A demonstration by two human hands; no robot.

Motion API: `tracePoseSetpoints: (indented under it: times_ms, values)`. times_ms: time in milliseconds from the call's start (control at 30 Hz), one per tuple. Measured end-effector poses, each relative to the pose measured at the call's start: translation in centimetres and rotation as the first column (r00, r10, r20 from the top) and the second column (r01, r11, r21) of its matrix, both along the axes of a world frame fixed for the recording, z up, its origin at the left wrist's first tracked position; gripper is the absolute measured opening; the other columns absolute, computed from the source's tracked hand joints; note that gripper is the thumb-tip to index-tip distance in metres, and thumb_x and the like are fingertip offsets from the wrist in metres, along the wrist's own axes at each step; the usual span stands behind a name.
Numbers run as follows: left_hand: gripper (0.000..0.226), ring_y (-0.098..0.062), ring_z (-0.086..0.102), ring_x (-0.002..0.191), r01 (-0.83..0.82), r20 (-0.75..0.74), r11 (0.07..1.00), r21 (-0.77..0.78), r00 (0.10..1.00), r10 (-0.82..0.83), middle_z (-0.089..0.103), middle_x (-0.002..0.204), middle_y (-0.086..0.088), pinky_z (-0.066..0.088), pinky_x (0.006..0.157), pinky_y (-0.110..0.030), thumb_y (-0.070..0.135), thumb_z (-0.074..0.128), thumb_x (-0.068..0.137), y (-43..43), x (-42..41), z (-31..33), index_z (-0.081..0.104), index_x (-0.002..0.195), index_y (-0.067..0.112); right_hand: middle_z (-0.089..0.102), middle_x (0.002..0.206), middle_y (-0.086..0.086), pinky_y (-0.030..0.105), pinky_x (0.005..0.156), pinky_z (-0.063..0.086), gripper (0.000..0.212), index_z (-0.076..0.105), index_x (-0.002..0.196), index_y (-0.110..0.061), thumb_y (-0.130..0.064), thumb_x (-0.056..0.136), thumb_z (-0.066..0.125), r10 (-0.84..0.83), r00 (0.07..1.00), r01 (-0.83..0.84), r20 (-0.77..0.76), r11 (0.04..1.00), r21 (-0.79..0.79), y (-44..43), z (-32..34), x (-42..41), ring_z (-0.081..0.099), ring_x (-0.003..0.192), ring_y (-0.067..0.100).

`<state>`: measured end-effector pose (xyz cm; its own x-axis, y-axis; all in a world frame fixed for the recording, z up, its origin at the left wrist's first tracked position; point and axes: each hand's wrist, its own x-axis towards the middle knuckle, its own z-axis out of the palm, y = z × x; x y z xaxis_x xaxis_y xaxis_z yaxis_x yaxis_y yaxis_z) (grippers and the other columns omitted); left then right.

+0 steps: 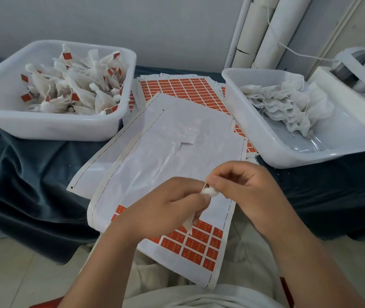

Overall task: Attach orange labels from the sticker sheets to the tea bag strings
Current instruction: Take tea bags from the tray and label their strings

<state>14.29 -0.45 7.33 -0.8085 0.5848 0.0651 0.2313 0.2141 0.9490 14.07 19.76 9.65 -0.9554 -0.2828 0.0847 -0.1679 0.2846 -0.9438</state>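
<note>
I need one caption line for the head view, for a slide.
Left hand and right hand hold a tea bag above a partly peeled orange label sheet.

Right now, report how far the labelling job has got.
Done: the left tub holds a heap of labelled tea bags. In hand: the left hand and right hand pinch one tea bag over the near sticker sheet; whether its label is on, I cannot tell. Left: a pile of unlabelled bags in the right tub, with orange labels remaining on the sheet's near end.
</note>
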Motion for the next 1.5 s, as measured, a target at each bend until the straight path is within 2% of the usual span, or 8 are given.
tracePoseSetpoints:
  times_ms: [133,267,400,567,700,800,967,1500]
  values:
    - [0.042,-0.019,0.059,0.066,-0.004,0.132,0.977,0.212,0.991,-0.024,0.058,0.071,0.001,0.056,0.078,-0.040,0.029,0.038,0.109,0.0,-0.3,0.0,0.057,0.071,0.027,0.076,0.084,-0.006,0.016,0.069,0.054,0.021,0.080,0.089,-0.029,-0.047,0.079,0.076,0.004,0.998,0.003,0.058,0.991,-0.134,-0.2,-0.2,0.0,0.068,0.074,0.003]
    - [0.039,-0.022,0.053,0.064,-0.080,0.211,0.931,0.355,0.978,0.004,0.053,0.070,-0.005,0.052,0.077,-0.043,0.036,0.040,0.103,0.1,-0.5,-0.4,0.053,0.070,0.020,0.077,0.089,-0.005,0.033,0.078,0.060,0.017,0.080,0.095,-0.017,-0.031,0.094,0.069,-0.042,0.967,0.057,-0.253,0.997,0.050,-0.4,-0.3,0.5,0.074,0.087,0.019]
    - [0.044,-0.035,0.039,0.064,-0.153,0.331,0.903,0.401,0.944,0.013,0.038,0.073,-0.020,0.045,0.075,-0.045,0.037,0.046,0.101,0.0,-0.8,-1.2,0.042,0.072,0.004,0.070,0.090,-0.020,0.007,0.072,0.045,0.012,0.079,0.096,-0.011,-0.017,0.097,0.069,0.003,0.852,0.131,-0.523,0.967,0.218,-0.5,-0.3,0.8,0.067,0.086,0.002]
    - [0.041,-0.032,0.037,0.063,-0.205,0.462,0.887,0.415,0.887,-0.011,0.039,0.072,-0.019,0.047,0.070,-0.040,0.029,0.047,0.103,-0.1,-1.0,-1.4,0.043,0.071,0.003,0.073,0.085,-0.010,0.012,0.073,0.048,0.013,0.080,0.096,-0.011,-0.021,0.095,0.072,-0.009,0.849,0.167,-0.528,0.953,0.252,-0.6,-0.6,0.6,0.066,0.082,0.009]
    - [0.039,-0.017,0.049,0.060,-0.146,0.529,0.833,0.534,0.826,-0.195,0.052,0.068,-0.002,0.049,0.069,-0.031,0.025,0.041,0.105,0.1,-0.7,-0.8,0.055,0.070,0.016,0.071,0.084,-0.015,0.010,0.073,0.048,0.009,0.074,0.091,-0.027,-0.030,0.095,0.066,-0.046,0.894,0.133,-0.445,0.977,0.167,-0.9,-0.5,0.8,0.068,0.082,0.008]
    - [0.034,-0.010,0.048,0.054,-0.154,0.589,0.732,0.664,0.711,-0.385,0.050,0.065,0.003,0.046,0.069,-0.030,0.027,0.042,0.101,0.1,-0.7,-0.1,0.054,0.070,0.018,0.069,0.078,-0.014,0.014,0.070,0.051,0.009,0.075,0.088,-0.034,-0.039,0.091,0.069,-0.013,0.997,0.009,-0.079,0.998,-0.057,-0.9,-0.5,0.6,0.065,0.073,0.004]
    - [0.033,-0.006,0.052,0.050,-0.174,0.616,0.699,0.693,0.647,-0.450,0.052,0.063,0.004,0.052,0.064,-0.025,0.027,0.046,0.103,0.3,-0.5,-0.2,0.058,0.073,0.018,0.050,0.069,-0.002,0.024,0.066,0.048,0.017,0.070,0.080,-0.017,-0.033,0.088,0.068,0.242,0.901,-0.081,0.359,0.908,-0.410,-0.5,-0.5,0.0,0.049,0.067,0.011]
    - [0.032,-0.006,0.052,0.049,-0.246,0.668,0.695,0.675,0.604,-0.435,0.051,0.064,0.004,0.054,0.062,-0.026,0.025,0.044,0.103,1.1,-0.1,-0.1,0.056,0.075,0.017,0.059,0.067,-0.004,0.026,0.070,0.049,0.027,0.080,0.085,-0.022,-0.046,0.085,0.069,0.137,0.967,-0.108,0.217,0.984,-0.142,0.7,0.1,-0.1,0.055,0.067,0.010]
